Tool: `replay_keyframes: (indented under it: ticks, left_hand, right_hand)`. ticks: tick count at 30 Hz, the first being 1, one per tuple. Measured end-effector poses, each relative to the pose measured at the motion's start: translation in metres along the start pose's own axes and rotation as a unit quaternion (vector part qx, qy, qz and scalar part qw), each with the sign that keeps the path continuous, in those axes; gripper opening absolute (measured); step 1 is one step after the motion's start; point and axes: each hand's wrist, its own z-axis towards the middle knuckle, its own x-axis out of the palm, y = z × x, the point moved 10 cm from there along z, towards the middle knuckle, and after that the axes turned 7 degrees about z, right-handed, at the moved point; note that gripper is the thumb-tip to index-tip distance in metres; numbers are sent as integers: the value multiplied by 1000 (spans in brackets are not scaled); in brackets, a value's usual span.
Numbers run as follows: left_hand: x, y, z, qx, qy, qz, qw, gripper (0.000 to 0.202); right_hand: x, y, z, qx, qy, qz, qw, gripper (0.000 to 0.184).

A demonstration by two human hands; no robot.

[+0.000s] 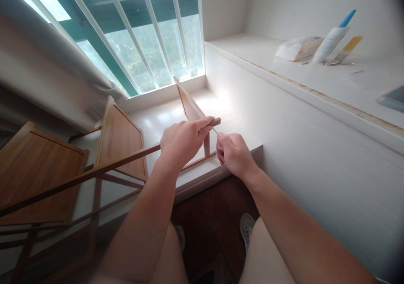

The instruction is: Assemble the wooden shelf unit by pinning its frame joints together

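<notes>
A wooden shelf rack [120, 136] lies on its side across the white window sill [164, 120], with brown panels and thin rails. My left hand [183, 143] is closed round the end of a long wooden rail [94, 172] near its tip. My right hand [232, 153] is closed in a fist just to the right, gripping a thin metal tool [215, 129] whose tip meets the rail's end. Both hands sit close together above the sill's front edge.
A barred window [151, 40] and a grey curtain [47, 65] stand at the back left. On the raised white ledge [284, 73] at the right lie a paper bag [296, 48], a white tube [331, 40] and small screws. Dark floor and my shoes [246, 227] show below.
</notes>
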Motion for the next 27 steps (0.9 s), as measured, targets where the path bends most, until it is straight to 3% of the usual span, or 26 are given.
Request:
replay_keyframes:
  ticks: [4,7,11,16,20,27]
  left_hand:
    - [-1,-1,0,4,-4,9,1000,39]
    - [-1,-1,0,6,-7,16,1000,39]
    - [-1,-1,0,9,-12,22,1000,39]
    - [-1,0,0,7,-10,17,1000,40]
    - [-1,0,0,2,-4,15,1000,39]
    - [-1,0,0,2,-1,12,1000,40]
  right_hand:
    - [8,-8,-1,44,11,125,991,46]
    - [9,-8,-2,53,15,131,990,45]
    - [-1,6,-4,4,-3,-54,999,50]
    - [-3,23,-4,-61,16,-282,957,50]
    - [0,26,-2,-80,38,-351,932,47]
    - [-1,28,0,-84,41,-390,916,47]
